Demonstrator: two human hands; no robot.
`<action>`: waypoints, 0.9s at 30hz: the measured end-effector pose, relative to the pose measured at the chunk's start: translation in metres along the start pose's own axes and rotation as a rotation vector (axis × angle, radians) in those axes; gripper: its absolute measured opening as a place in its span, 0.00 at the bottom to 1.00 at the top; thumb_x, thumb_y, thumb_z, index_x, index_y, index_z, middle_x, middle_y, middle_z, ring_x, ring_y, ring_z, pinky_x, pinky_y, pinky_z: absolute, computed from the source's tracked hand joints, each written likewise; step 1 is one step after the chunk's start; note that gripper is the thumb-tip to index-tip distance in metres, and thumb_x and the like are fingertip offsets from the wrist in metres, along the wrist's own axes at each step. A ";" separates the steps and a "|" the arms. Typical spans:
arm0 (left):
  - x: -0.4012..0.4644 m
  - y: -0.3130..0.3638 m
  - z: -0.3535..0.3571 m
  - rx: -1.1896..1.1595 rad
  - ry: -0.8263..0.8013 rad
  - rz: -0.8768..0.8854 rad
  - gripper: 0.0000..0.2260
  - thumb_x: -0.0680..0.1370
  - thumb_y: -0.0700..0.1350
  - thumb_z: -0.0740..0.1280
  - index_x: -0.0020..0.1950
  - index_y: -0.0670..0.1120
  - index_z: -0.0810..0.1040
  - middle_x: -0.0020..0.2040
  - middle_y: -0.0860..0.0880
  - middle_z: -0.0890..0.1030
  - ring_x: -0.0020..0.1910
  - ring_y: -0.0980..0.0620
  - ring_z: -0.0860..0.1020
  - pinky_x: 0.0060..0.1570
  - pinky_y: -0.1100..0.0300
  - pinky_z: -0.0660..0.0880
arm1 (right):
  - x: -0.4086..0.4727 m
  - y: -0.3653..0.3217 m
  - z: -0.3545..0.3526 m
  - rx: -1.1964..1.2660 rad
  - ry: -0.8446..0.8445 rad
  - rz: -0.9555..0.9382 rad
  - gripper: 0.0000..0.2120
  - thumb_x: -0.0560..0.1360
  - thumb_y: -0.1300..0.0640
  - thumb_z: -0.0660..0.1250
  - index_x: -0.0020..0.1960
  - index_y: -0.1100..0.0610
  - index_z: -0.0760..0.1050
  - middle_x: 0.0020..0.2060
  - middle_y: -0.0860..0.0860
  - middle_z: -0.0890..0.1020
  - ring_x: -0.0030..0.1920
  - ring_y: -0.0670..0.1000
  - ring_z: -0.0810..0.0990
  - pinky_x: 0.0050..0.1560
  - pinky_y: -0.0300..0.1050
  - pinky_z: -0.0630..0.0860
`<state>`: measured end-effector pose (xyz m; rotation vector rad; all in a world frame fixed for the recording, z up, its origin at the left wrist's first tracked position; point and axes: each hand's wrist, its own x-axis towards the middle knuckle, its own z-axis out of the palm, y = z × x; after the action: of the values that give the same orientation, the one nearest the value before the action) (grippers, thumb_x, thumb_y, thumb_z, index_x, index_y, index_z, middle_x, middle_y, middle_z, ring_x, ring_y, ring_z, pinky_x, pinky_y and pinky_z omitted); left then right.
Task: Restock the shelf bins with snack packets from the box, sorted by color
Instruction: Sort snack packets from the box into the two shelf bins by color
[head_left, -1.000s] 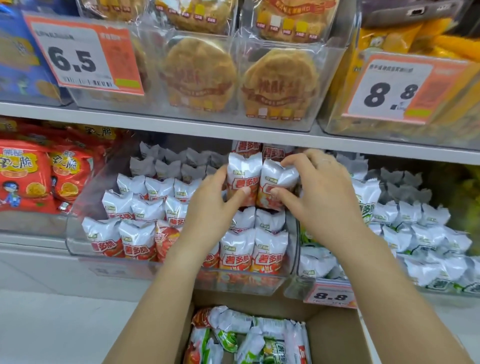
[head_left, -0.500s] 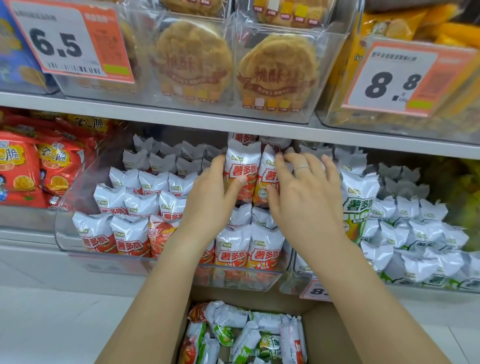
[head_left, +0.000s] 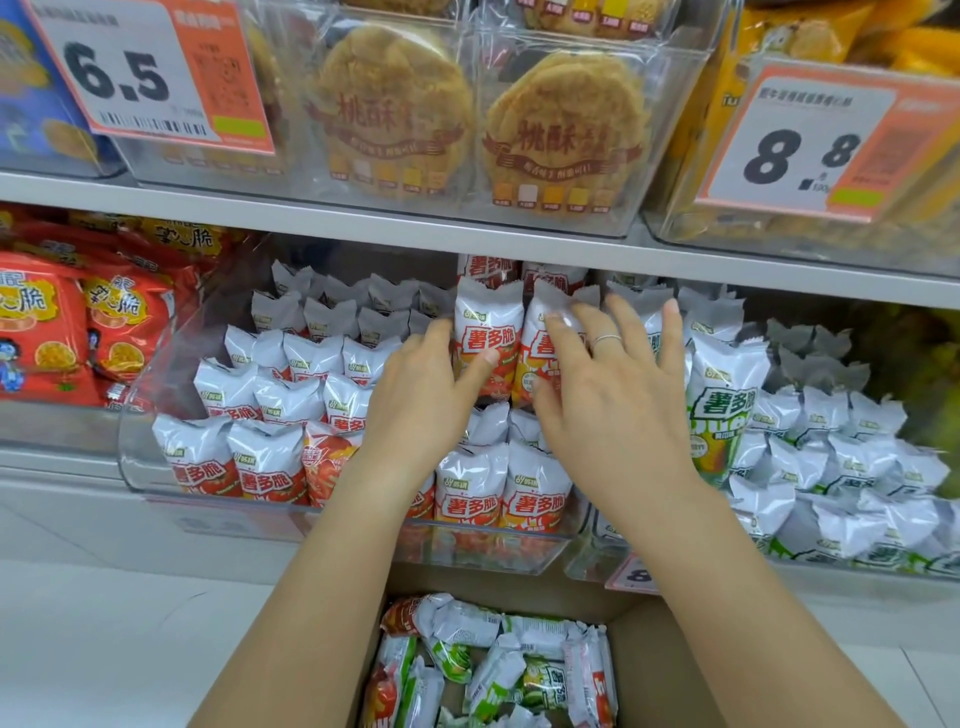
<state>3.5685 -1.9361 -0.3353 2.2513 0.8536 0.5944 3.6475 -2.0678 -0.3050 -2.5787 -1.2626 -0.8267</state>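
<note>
Standing between left hand and right hand, touching both: two red packets.

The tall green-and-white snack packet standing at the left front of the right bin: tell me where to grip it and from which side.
Pinch the tall green-and-white snack packet by its crimped top edge, coming from above and in front. It stands upright, taller than the white-and-green packets around it, so that top is clear. The right hand lies just beside it.

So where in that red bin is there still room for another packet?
Behind the back-left packets of the red bin, under the shelf, there's a dark gap. The right side, where both hands press packets, looks stacked full.
</note>
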 end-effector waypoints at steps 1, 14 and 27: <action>-0.001 -0.001 0.000 -0.032 0.016 0.005 0.21 0.78 0.60 0.61 0.67 0.51 0.69 0.60 0.49 0.77 0.60 0.48 0.74 0.56 0.48 0.74 | -0.001 0.000 -0.003 0.029 0.023 0.012 0.20 0.73 0.52 0.68 0.61 0.60 0.77 0.60 0.59 0.79 0.67 0.61 0.72 0.71 0.63 0.51; -0.002 0.005 -0.002 -0.189 0.048 0.049 0.19 0.80 0.56 0.62 0.69 0.52 0.70 0.58 0.54 0.79 0.56 0.55 0.76 0.53 0.57 0.72 | -0.007 0.005 -0.004 0.070 0.015 -0.041 0.22 0.73 0.51 0.63 0.64 0.58 0.77 0.60 0.56 0.80 0.66 0.60 0.73 0.70 0.63 0.60; -0.091 0.004 -0.035 -0.049 0.194 0.140 0.18 0.81 0.50 0.61 0.70 0.49 0.70 0.66 0.50 0.74 0.66 0.50 0.69 0.64 0.56 0.64 | -0.102 0.014 -0.034 0.437 0.132 -0.305 0.13 0.76 0.59 0.61 0.55 0.60 0.80 0.49 0.54 0.82 0.49 0.55 0.80 0.52 0.47 0.76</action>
<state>3.4869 -1.9879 -0.3249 2.2476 0.7695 0.9005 3.5941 -2.1587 -0.3305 -1.9925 -1.6091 -0.6612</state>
